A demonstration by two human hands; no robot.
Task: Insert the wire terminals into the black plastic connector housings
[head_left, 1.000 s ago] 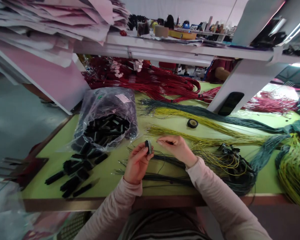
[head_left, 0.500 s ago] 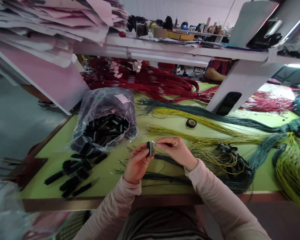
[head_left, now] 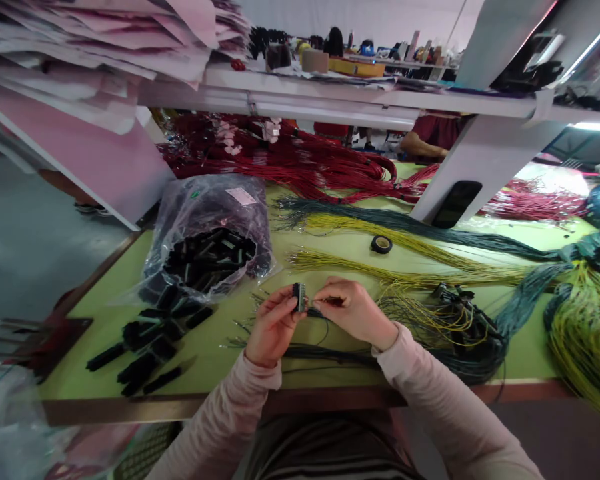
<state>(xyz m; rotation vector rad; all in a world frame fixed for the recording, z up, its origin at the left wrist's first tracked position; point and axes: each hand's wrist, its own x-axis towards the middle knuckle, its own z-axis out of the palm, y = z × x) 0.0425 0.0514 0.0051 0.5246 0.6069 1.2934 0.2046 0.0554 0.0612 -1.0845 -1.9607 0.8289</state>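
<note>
Right hand (head_left: 353, 312) moved closer to black connector (head_left: 299, 297), fingertips pinched together on thin dark wire (head_left: 320, 313); left hand (head_left: 275, 327) fingers clamped on connector, held above workbench (head_left: 80, 360). Left of connector, many more in plastic bag (head_left: 205, 207); right of it, yellow wire bundles (head_left: 405, 275) lying loose.

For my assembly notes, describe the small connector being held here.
On the green workbench, right of the clear bag of black parts, find the left hand. It pinches the small black connector, raised above the table, unlike the black pieces lying nearby.
</note>
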